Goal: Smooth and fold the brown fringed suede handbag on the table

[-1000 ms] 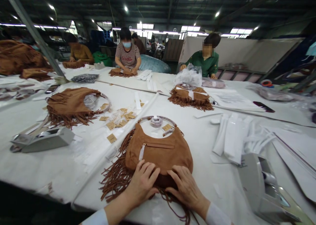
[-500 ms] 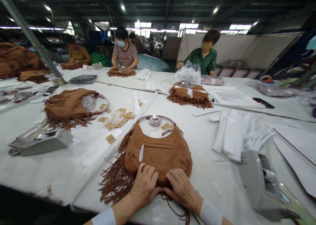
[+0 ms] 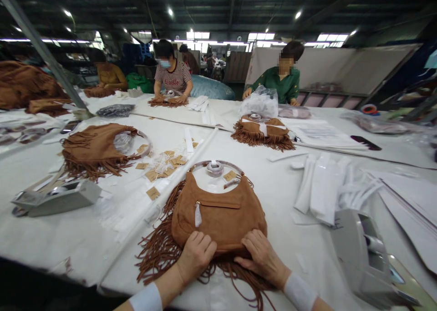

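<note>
A: Where are the fingers?
B: Left hand (image 3: pixel 195 255) and right hand (image 3: pixel 262 256) curl over the near bottom edge of the tan suede bag (image 3: pixel 218 215), gripping it on the white table (image 3: pixel 68 238).
A: Any writing?
B: None legible; fringe (image 3: pixel 159 252) spills out below, round handle (image 3: pixel 215 164) lies beyond.

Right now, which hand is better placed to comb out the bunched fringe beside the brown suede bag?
Probably the left hand: it rests on the brown suede bag's lower left edge, beside the fringe. The right hand sits farther off.
</note>
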`<action>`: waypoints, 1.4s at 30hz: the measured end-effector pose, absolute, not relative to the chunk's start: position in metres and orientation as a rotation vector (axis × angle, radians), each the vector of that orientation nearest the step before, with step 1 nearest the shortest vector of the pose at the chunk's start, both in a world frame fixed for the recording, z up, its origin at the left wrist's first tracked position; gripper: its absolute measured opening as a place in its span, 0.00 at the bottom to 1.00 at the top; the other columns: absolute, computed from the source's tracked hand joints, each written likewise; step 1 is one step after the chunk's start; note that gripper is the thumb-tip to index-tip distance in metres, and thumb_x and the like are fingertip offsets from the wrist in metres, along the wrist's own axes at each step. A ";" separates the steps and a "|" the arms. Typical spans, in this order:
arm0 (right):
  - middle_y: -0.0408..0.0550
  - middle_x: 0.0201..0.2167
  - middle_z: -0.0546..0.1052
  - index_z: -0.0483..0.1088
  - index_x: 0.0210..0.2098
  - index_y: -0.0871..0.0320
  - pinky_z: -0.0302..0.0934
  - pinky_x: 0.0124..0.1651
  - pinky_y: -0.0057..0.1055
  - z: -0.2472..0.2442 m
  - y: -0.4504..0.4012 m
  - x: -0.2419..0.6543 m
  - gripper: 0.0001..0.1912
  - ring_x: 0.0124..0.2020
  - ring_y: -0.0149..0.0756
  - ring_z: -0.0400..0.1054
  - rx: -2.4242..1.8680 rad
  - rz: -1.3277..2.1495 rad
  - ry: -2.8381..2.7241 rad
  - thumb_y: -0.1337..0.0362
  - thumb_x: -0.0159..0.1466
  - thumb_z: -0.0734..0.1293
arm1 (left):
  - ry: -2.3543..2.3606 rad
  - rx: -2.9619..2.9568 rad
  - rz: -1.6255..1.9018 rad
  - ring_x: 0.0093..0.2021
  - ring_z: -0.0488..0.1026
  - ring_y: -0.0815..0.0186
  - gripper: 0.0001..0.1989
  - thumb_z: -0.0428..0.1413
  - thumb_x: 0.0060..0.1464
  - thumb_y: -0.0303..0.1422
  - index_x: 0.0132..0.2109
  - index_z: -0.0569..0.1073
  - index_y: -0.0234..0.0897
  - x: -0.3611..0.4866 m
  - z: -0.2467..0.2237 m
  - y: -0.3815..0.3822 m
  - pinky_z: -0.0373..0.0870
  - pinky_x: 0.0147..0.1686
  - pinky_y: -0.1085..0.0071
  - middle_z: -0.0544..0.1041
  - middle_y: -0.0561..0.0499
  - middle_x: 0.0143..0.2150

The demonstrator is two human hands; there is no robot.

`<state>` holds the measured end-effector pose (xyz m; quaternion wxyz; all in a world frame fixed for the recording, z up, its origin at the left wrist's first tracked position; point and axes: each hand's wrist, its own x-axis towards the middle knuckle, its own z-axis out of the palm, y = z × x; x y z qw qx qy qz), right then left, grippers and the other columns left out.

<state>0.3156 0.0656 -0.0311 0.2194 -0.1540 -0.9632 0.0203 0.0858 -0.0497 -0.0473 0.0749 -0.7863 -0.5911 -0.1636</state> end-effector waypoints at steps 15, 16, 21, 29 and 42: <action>0.45 0.27 0.67 0.65 0.34 0.58 0.55 0.33 0.33 -0.034 0.064 0.320 0.13 0.29 0.35 0.57 -0.341 0.113 -2.703 0.74 0.68 0.52 | -1.973 -2.467 -0.330 0.34 0.63 0.62 0.09 0.47 0.53 0.20 0.32 0.66 0.39 0.041 -0.055 -0.065 0.60 0.34 0.66 0.69 0.50 0.32; 0.45 0.27 0.67 0.66 0.35 0.59 0.54 0.33 0.33 -0.032 0.063 0.319 0.13 0.29 0.35 0.57 -0.352 0.105 -2.708 0.74 0.68 0.52 | -2.020 -2.492 -0.321 0.36 0.64 0.62 0.09 0.48 0.52 0.20 0.32 0.67 0.39 0.041 -0.050 -0.064 0.60 0.34 0.66 0.70 0.51 0.33; 0.49 0.33 0.71 0.69 0.43 0.59 0.55 0.36 0.35 -0.021 0.056 0.314 0.16 0.33 0.38 0.59 -0.497 0.249 -2.765 0.76 0.64 0.54 | -2.162 -2.674 -0.472 0.44 0.66 0.61 0.19 0.55 0.47 0.23 0.47 0.69 0.45 0.050 -0.013 -0.063 0.61 0.41 0.64 0.72 0.51 0.43; 0.47 0.37 0.73 0.72 0.41 0.52 0.56 0.39 0.37 0.005 0.070 0.301 0.20 0.39 0.40 0.64 -0.633 0.665 -3.061 0.76 0.57 0.57 | -2.041 -2.863 -0.188 0.40 0.69 0.61 0.02 0.55 0.52 0.29 0.35 0.71 0.38 0.075 0.001 -0.041 0.66 0.40 0.64 0.74 0.49 0.37; 0.50 0.36 0.71 0.70 0.49 0.44 0.56 0.34 0.38 0.023 0.061 0.286 0.24 0.36 0.46 0.66 -0.645 0.454 -3.308 0.67 0.53 0.69 | -2.108 -2.753 0.101 0.40 0.72 0.56 0.08 0.49 0.55 0.26 0.40 0.70 0.41 0.090 -0.010 -0.038 0.70 0.33 0.64 0.73 0.47 0.37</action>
